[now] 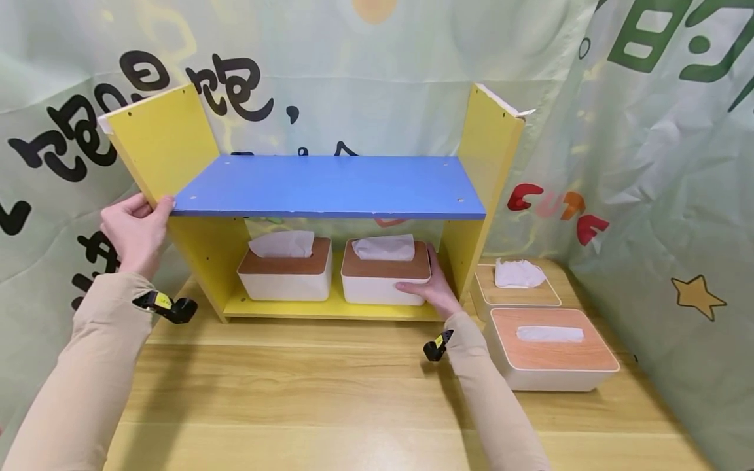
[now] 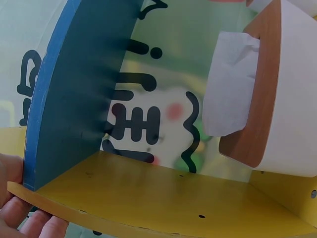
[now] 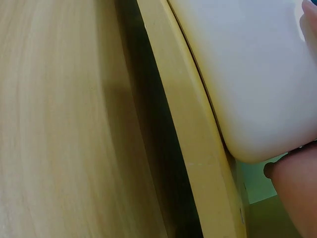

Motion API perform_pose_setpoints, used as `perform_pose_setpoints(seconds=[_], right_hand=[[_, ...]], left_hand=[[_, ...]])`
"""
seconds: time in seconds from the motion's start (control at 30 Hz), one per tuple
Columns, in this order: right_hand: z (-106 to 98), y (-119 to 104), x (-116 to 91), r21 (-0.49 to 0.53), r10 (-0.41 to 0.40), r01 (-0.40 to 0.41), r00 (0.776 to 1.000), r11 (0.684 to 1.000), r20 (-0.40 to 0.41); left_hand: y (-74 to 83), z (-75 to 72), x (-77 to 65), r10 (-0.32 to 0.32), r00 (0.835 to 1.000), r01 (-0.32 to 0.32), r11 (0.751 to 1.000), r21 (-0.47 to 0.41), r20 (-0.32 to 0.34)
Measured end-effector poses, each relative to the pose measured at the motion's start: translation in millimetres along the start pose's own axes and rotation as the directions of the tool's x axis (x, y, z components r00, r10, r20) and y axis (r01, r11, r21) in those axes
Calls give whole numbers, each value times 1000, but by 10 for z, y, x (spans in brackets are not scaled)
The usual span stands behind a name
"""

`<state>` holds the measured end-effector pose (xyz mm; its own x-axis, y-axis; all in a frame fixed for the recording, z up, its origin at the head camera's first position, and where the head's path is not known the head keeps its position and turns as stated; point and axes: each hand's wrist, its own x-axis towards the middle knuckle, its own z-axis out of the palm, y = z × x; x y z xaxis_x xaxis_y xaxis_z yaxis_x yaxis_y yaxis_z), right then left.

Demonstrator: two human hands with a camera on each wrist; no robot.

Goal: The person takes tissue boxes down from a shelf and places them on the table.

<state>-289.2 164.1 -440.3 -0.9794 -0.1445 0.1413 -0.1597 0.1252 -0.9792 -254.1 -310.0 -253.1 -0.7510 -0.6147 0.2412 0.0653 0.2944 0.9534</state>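
Observation:
A yellow shelf with a blue middle board stands on the table. My left hand pinches the front edge of its left side panel, where the blue board meets it; in the left wrist view the fingers curl round the yellow edge. On the bottom board sit two white tissue boxes with brown lids. My right hand holds the right-hand tissue box by its right end, thumb across the front. The left-hand tissue box stands apart from it, tissue sticking out.
Right of the shelf, two more tissue boxes stand on the wooden table: a near one with a pinkish wood lid and a farther one with a lighter lid. A printed cloth hangs behind and at both sides.

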Motion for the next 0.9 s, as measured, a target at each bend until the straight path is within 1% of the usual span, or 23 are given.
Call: perform_pose_setpoints(seconds=[0.17,0.27,0.4,0.63,0.9], right_hand=[[-2,-2,6,2,26,-26,1000,1000,11],[-2,5,12,-5,28,-28,999,1000,16],[1,13,27,15,11,-11,1000,1000,24],[-5,29,62,58,24,-26,999,998,40],[-33,12,64,66,31,-35,998,997,59]], left_hand=[[0,-3,-3,3,1000,-3,1000,-3,-1],[-3,-1,0,5,1000,-5,1000,2,-3],[-2,-1,2,4,1000,-4,1000,-2,0],[0,-6,3,12,1000,-12,1000,-6,-7],[1,0,6,19,1000,-19,1000,13,-10]])
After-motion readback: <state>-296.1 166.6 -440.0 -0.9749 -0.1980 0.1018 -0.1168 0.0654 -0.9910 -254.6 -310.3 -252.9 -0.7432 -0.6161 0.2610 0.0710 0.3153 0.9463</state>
